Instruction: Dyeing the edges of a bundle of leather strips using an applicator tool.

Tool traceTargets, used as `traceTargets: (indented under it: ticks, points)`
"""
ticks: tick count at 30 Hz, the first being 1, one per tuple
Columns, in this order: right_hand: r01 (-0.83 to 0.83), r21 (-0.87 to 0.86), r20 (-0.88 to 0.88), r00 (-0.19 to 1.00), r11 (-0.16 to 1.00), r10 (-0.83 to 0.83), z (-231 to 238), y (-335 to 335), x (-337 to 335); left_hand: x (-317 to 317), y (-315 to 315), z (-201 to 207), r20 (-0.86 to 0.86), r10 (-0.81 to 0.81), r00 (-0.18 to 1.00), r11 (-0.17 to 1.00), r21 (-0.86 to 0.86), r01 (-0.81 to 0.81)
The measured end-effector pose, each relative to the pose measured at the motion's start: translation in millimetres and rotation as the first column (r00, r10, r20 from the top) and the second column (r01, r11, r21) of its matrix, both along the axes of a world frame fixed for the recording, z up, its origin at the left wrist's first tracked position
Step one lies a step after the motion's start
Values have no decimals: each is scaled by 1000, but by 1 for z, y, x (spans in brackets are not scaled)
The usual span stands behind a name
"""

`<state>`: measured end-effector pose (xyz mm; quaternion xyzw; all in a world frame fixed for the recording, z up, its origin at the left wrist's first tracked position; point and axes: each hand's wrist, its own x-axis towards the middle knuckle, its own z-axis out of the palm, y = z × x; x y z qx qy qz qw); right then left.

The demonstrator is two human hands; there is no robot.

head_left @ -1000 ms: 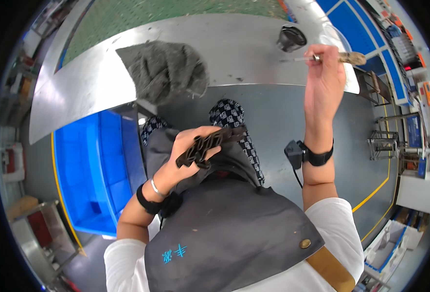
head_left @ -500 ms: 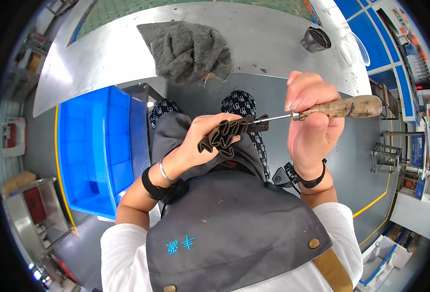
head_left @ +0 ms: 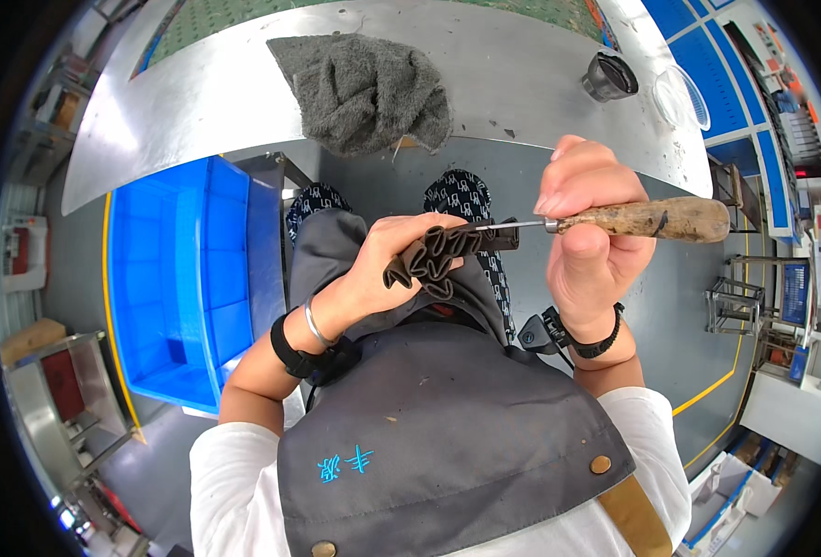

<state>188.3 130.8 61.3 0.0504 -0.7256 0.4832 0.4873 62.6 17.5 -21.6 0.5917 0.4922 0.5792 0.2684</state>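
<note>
Wooden-handled tool point(head_left: 652, 220) | in right fingers point(head_left: 596, 188) | turquoise writing point(head_left: 333, 463) on grey apron point(head_left: 457, 408)

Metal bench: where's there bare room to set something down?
The metal bench has bare patches left of the grey cloth, and between cloth and black cup, bar dark specks near the front edge. Crowded: the right end, around cup and clear dish.
</note>
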Motion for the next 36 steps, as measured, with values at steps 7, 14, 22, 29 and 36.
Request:
traceTargets:
  ticks: [7, 14, 22, 29, 36]
  points:
    - [9, -6, -2, 1000, 1000, -9, 4, 1, 4, 1, 0, 2, 6, -10, 1000, 1000, -23, 10]
    - [60, 58, 71, 995, 997, -64, 7, -1, 3, 1, 2, 0, -16, -2, 1000, 1000, 4, 2]
    - [64, 161, 98, 992, 985, -80, 11, 5, 4, -1, -1, 5, -26, -17, 1000, 1000, -24, 16]
    - [37, 125, 60, 997, 991, -45, 17, 7, 6, 0, 1, 2, -32, -21, 999, 1000, -1, 21]
    - [-26, 147, 101, 995, 989, 11, 15, 4, 3, 0, 1, 4, -38, -42, 998, 999, 7, 42]
